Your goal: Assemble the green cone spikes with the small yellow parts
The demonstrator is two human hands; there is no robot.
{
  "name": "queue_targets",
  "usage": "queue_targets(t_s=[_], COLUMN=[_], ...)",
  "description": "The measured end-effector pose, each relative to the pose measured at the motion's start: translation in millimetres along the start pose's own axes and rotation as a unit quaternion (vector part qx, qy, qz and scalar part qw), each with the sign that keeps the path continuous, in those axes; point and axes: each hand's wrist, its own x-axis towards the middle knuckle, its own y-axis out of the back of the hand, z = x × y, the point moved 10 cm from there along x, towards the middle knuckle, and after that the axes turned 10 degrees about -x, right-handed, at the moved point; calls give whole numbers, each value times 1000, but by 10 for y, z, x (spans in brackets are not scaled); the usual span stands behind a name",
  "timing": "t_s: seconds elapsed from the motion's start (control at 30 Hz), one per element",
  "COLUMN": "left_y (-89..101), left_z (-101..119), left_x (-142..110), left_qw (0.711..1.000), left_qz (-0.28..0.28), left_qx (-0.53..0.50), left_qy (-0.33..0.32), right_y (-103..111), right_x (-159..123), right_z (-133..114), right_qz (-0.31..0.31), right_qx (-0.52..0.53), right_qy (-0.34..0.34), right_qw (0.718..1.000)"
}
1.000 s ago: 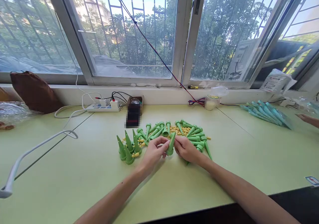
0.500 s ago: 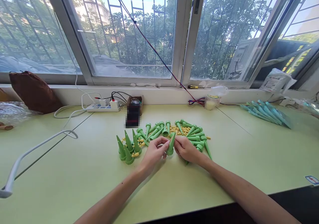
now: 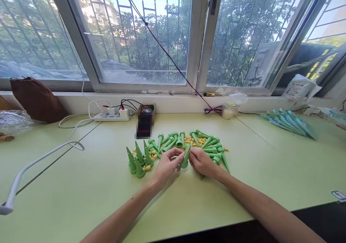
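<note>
Between thumb and fingers, my left hand (image 3: 171,162) pinches a green plastic cone spike (image 3: 185,158), its tip pointing up and its wider ribbed base down. My right hand (image 3: 201,161) is closed right beside the cone, fingertips near its side; what they hold, if anything, is hidden. To the left, several green cones (image 3: 139,161) stand upright on their bases with small yellow pieces (image 3: 146,167) among them. Behind my hands, more green cones (image 3: 169,142) lie in an arc around a heap of small yellow pieces (image 3: 201,141). Others (image 3: 212,150) lie by my right hand.
The pale green table (image 3: 81,196) carries a white power strip (image 3: 112,117), a small box (image 3: 151,111), a lidded tub (image 3: 229,110) and blue plastic packets (image 3: 292,123) along the back. A white curved tube (image 3: 29,165) reaches in from the left. A brown bag (image 3: 38,100) leans at the window.
The cone in my left hand leans slightly more to the right at its tip. Both hands stay in nearly the same place.
</note>
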Motion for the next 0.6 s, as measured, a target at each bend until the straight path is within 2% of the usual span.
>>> queue_targets(t_s=[0.6], left_y=[-8], left_z=[29], left_x=[-19], left_qw=[1000], left_qz=[6], left_qx=[6], left_qy=[0], right_y=[3], right_x=[-6], right_z=[-6], right_qz=[0], right_qx=[1], right_qy=[-6], right_qw=[1000])
